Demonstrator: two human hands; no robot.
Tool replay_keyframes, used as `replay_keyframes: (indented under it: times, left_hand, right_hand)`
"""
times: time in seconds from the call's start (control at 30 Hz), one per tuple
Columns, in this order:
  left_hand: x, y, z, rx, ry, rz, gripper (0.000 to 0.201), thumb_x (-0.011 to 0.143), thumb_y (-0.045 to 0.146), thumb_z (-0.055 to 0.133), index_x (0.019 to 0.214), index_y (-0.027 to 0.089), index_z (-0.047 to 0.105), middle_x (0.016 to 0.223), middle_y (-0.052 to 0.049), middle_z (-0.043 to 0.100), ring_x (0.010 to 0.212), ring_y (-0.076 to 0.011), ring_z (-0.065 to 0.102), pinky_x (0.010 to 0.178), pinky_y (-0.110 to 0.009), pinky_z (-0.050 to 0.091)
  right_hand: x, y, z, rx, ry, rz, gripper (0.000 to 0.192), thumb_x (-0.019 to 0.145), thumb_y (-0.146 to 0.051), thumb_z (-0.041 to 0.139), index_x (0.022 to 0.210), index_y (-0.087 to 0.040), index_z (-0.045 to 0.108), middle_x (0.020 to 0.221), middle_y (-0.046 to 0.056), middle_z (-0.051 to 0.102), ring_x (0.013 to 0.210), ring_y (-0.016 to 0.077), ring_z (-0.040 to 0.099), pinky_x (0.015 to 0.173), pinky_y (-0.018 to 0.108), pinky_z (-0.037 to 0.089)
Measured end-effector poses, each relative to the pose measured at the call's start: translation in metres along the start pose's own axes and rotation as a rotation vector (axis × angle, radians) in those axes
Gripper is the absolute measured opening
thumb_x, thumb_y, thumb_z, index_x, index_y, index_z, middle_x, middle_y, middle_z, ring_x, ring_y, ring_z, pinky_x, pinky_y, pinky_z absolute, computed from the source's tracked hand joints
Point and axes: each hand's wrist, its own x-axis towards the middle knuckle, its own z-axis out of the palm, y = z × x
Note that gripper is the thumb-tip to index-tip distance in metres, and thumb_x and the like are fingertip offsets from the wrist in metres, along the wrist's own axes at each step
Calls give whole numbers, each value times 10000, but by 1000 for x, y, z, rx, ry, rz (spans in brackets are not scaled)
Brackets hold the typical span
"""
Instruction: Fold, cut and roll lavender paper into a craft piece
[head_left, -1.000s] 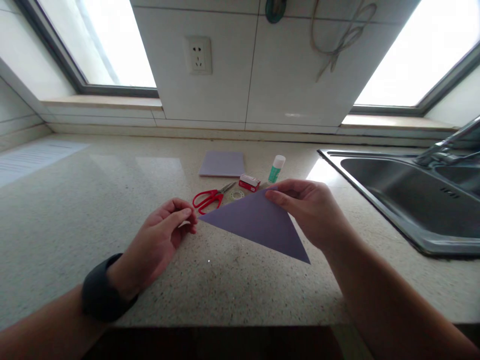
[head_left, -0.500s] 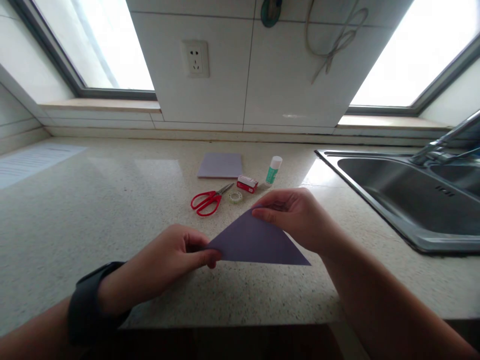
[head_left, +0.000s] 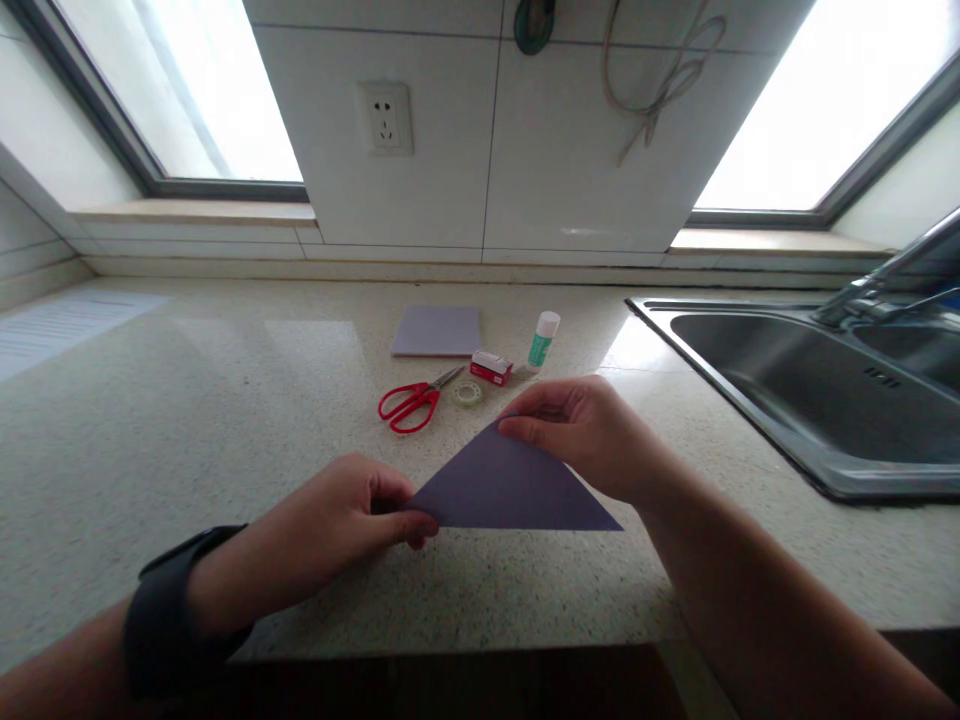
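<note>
A purple paper folded into a triangle (head_left: 510, 490) lies low over the speckled countertop (head_left: 225, 400) near its front edge. My left hand (head_left: 337, 525) pinches the triangle's left corner between thumb and fingers. My right hand (head_left: 585, 430) pinches the top corner. A dark band sits on my left wrist. The triangle's right corner points free toward the sink side.
Behind the paper lie red scissors (head_left: 412, 400), a clear tape roll (head_left: 467, 392), a small red box (head_left: 491, 367), a glue stick (head_left: 543, 340) and a stack of purple sheets (head_left: 437, 331). A steel sink (head_left: 817, 390) with a tap is at the right. A printed sheet (head_left: 60, 325) lies far left.
My left hand moved right and took hold of the triangle's left corner. The paper swung so its long edge now runs level, closer to the counter's front edge.
</note>
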Motion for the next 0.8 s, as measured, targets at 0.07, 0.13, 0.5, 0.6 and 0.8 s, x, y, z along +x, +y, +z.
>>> replay_keyframes:
  times: [0.07, 0.13, 0.5, 0.6, 0.8]
  left_hand:
    - [0, -1, 0, 13, 5, -10, 319, 865, 480, 653, 782, 198, 775, 660, 1, 655, 592, -147, 533, 555, -238, 302]
    - [-1, 0, 1, 22, 21, -15, 326, 861, 485, 654, 769, 196, 774, 638, 6, 630, 577, -139, 502, 540, -238, 278]
    - [-2, -2, 2, 37, 32, 4, 349, 888, 495, 613, 774, 194, 749, 678, -7, 635, 615, -154, 517, 569, -249, 299]
    - [-3, -3, 4, 65, 31, 18, 367, 914, 501, 586, 778, 190, 726, 708, -13, 641, 644, -161, 531, 574, -246, 311]
    - [-5, 1, 5, 200, -2, 18, 462, 957, 570, 491, 819, 167, 669, 751, -6, 597, 692, -160, 517, 599, -251, 324]
  right_hand:
    - [0, 2, -1, -3, -2, 3, 163, 784, -362, 768, 799, -201, 790, 732, 36, 740, 619, 151, 638, 524, 258, 476]
    - [0, 3, -1, -10, -3, 6, 173, 794, -375, 762, 809, -204, 790, 742, 37, 743, 618, 150, 634, 520, 256, 467]
    - [-1, 2, 0, -16, 24, 6, 198, 814, -389, 742, 821, -195, 782, 703, 25, 702, 590, 140, 583, 509, 260, 433]
    - [-2, 1, 0, -17, 13, 17, 196, 817, -381, 737, 820, -190, 779, 705, 27, 700, 587, 138, 577, 505, 260, 421]
    - [1, 4, 2, -29, -28, 16, 201, 839, -363, 710, 835, -173, 773, 722, 33, 705, 590, 126, 572, 507, 245, 404]
